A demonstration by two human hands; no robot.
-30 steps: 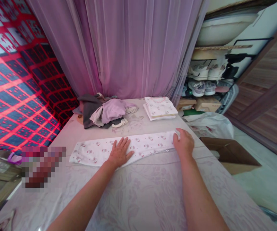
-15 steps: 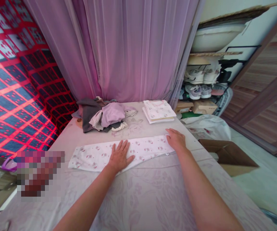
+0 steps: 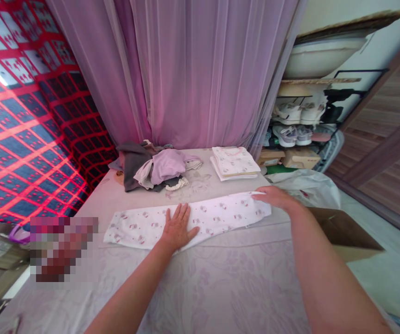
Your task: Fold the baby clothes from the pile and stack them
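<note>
White trousers (image 3: 217, 218) with a small red and grey print lie folded lengthwise across the covered table. Flat on their middle rests my left hand (image 3: 179, 228), fingers stretched and thumb out to the side. At the far right end, my right hand (image 3: 272, 195) has its fingers closed on the upper corner of the fabric; the palm side is hidden. Beyond the trousers stands a neat stack of folded white printed clothes (image 3: 235, 163). A loose heap of clothes (image 3: 165, 167), dark grey, lilac and cream, lies behind to the left.
A patterned cloth (image 3: 200, 287) covers the table. Purple curtains (image 3: 193, 74) hang along its far edge. On the right are an open cardboard box (image 3: 346, 232), a plastic bag (image 3: 307, 185) and a shoe rack with shoes (image 3: 286, 113). A red-checked cloth (image 3: 22, 130) hangs at left.
My right hand has shifted outward to the trousers' upper right corner and its fingers have closed there. My left hand stays flat on the cloth. The view has turned slightly left.
</note>
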